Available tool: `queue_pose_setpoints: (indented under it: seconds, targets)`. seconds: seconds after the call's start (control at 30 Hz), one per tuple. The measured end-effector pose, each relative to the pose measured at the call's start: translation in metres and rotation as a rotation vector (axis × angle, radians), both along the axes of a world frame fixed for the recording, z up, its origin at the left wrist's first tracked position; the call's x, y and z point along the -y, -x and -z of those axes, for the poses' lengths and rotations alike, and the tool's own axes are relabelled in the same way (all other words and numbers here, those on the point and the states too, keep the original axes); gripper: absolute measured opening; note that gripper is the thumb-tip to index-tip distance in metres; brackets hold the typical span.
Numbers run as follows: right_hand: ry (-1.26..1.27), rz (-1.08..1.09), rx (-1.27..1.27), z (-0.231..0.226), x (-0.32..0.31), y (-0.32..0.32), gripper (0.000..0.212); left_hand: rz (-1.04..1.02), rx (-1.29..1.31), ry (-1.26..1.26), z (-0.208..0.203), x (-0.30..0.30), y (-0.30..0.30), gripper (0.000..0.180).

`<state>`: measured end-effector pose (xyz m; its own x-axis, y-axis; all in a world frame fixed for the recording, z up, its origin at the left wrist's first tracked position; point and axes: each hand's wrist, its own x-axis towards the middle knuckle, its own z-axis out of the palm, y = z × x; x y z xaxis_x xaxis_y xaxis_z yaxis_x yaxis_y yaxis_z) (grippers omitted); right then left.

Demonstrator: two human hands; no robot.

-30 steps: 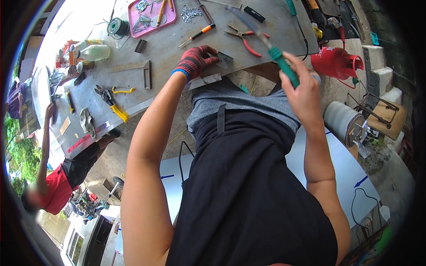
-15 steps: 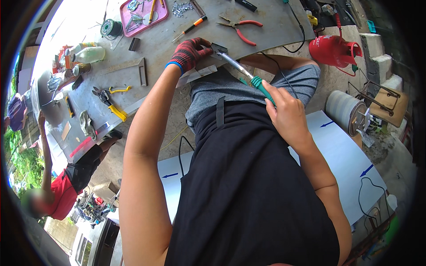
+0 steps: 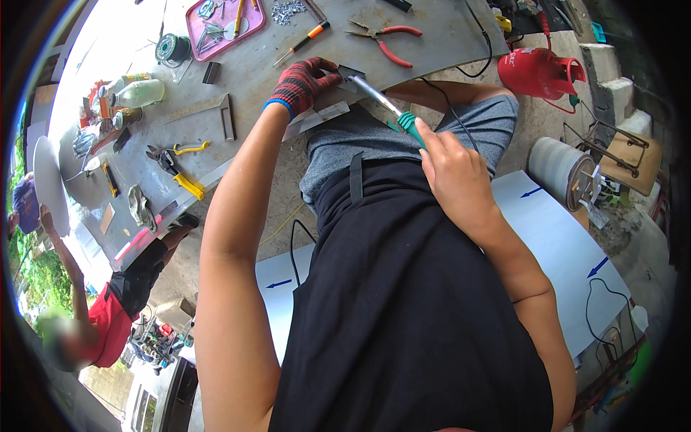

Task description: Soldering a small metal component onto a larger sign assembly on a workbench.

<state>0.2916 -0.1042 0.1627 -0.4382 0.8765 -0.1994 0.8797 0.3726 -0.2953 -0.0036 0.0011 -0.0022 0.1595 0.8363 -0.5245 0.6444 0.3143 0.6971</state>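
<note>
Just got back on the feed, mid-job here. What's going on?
The gloved left hand has its fingers at a small metal piece near the table edge; whether they grip it is unclear. The bare right hand holds a green-handled tool, its tip at that piece. Red-handled pliers and yellow-handled snips lie on the table. Off to the left is another person in red.

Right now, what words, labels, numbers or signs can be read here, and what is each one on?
Red gas cylinder: pale lettering, which I won't copy out.
White sheets on both sides: three blue arrows, no words seen.
Bottles: any print is too small or blurred.
Green-handled tool in the right hand: no readable text.
</note>
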Motion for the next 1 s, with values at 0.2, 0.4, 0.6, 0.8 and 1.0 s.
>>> queue_pose_setpoints:
  seconds: [0.2, 0.4, 0.6, 0.8, 1.0]
  targets:
    - [0.019, -0.001, 0.042, -0.003, -0.001, 0.007, 0.044, -0.002, 0.024, -0.015, 0.004, 0.0, 0.001, 0.041]
    - [0.012, -0.013, 0.057, -0.005, -0.004, 0.011, 0.045, -0.014, 0.009, -0.016, 0.001, 0.0, -0.002, 0.037]
    - [0.022, -0.012, 0.058, -0.006, -0.007, 0.012, 0.045, -0.01, 0.004, -0.039, 0.005, 0.001, -0.001, 0.036]
    - [0.035, -0.004, 0.039, -0.006, -0.008, 0.012, 0.045, -0.015, 0.019, -0.015, 0.008, 0.0, -0.001, 0.037]
    - [0.06, 0.004, 0.004, -0.008, -0.01, 0.012, 0.044, -0.022, 0.036, -0.016, 0.015, 0.001, 0.003, 0.04]
